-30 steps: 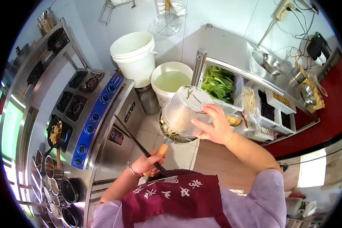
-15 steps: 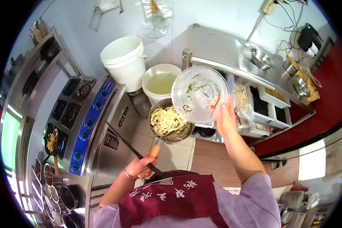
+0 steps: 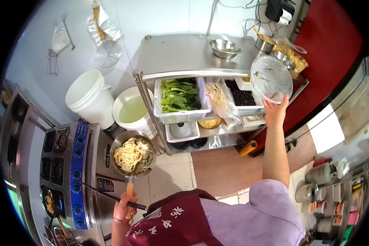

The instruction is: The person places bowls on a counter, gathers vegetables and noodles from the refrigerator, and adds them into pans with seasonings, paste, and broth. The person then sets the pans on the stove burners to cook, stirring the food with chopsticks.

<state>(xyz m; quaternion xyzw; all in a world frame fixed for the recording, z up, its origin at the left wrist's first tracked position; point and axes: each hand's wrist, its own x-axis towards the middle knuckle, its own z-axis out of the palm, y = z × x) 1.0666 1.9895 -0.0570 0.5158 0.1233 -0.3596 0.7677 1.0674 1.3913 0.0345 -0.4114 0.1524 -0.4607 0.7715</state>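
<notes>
My left hand is closed round the wooden handle of a saucepan and also grips a pair of dark chopsticks. Noodles fill the pan, with some greenish pieces at the side. Out at the far right, my right hand pinches the rim of a clear plastic bowl. That bowl is tilted, with only a few scraps clinging inside it. It hangs in front of the steel shelf unit, near a tub of dark food.
Left of me stands a gas stove with a frying pan of food over a blue flame. White buckets stand by the wall. The steel counter carries a metal bowl; a basket of leafy greens sits below.
The view has swung to the right. My right hand has carried the plastic bowl away from above the saucepan, out to the right. My left hand still holds the pan and chopsticks.
</notes>
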